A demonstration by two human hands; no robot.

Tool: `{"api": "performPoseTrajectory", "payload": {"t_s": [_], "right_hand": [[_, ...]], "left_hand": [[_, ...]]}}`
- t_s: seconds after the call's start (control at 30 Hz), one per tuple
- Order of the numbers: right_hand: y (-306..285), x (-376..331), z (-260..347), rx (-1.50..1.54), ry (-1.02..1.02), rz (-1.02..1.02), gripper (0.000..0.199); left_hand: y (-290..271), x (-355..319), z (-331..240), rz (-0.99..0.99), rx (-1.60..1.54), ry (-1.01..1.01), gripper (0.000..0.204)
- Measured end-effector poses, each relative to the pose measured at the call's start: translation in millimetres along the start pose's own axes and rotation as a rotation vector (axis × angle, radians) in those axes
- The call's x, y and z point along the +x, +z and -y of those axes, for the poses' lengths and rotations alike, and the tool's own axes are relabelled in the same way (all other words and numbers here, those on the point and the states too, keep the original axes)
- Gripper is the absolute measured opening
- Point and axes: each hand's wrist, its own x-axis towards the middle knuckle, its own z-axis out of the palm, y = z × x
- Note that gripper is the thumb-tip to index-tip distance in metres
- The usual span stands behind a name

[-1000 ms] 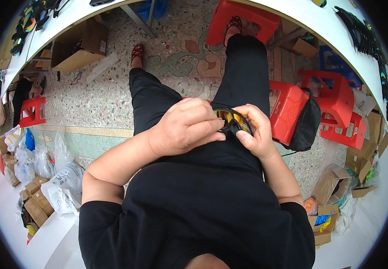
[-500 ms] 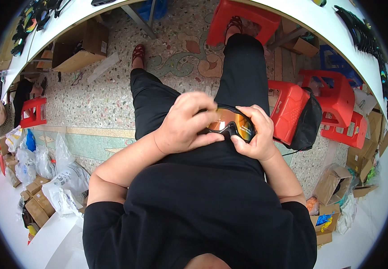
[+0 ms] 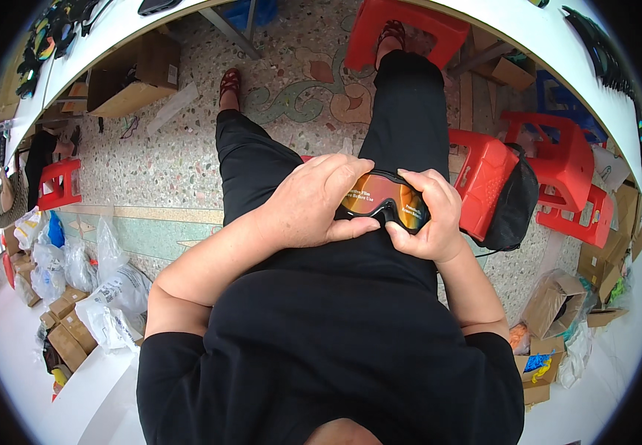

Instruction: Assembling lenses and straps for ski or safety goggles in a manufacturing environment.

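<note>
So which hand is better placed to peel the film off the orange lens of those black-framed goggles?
Probably the left hand: its fingers already lie across the orange lens of the black-framed goggles, thumb beneath the frame. The right hand clamps the frame's end, so it looks better suited to steadying.

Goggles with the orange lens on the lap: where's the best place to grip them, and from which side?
Probably by the black frame ends, coming in from both sides. The goggles lie lens-up across the lap, so the frame rim is exposed while the glossy orange lens faces the camera and would smear. The left hand and right hand already grip the two ends, thumbs under the lower rim.
</note>
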Motion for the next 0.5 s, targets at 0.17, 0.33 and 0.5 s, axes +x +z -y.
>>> {"api": "performPoseTrajectory", "payload": {"t_s": [0.17, 0.33, 0.5], "right_hand": [[5, 1, -6, 0.001, -0.033, 0.031, 0.065], [1, 1, -17, 0.122, 0.085, 0.089, 0.065], [-6, 7, -31, 0.193, 0.179, 0.183, 0.065]], "left_hand": [[14, 6, -4, -0.085, 0.12, 0.039, 0.065], [21, 14, -1, -0.051, 0.178, -0.019, 0.059], [33, 21, 12, -0.062, 0.171, -0.024, 0.049]]}}
